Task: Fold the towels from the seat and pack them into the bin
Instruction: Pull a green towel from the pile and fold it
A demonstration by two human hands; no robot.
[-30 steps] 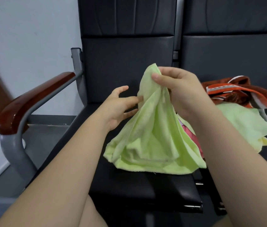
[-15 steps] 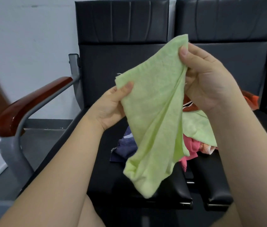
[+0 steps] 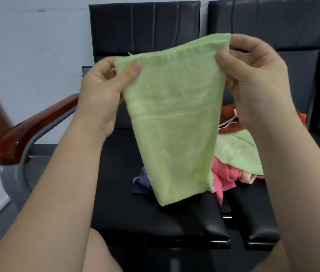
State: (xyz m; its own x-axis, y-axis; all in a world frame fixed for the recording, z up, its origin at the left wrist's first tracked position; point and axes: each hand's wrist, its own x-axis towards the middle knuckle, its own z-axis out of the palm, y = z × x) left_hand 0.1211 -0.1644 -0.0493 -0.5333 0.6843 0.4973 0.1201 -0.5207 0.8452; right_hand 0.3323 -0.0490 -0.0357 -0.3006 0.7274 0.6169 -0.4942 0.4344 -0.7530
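A light green towel (image 3: pixel 175 118) hangs in the air above the black seat (image 3: pixel 147 216), spread flat between both hands. My left hand (image 3: pixel 104 89) pinches its upper left corner with the thumb in front. My right hand (image 3: pixel 253 79) pinches the upper right corner, held a little higher. The towel's lower edge hangs just above the seat. Behind it lies a pile of towels: a purple one (image 3: pixel 141 183), a pink one (image 3: pixel 224 177), another light green one (image 3: pixel 237 152) and an orange-red one (image 3: pixel 231 122). No bin is in view.
A second black seat (image 3: pixel 261 228) adjoins on the right, with tall black backrests (image 3: pixel 145 30) behind both. A brown wooden armrest (image 3: pixel 31 130) on a grey metal frame stands at the left. A white wall rises behind it, and grey floor shows at lower left.
The towel was lifted from the seat and opened out. My left hand moved to its upper left corner, and the hands drew apart until the cloth hung flat.
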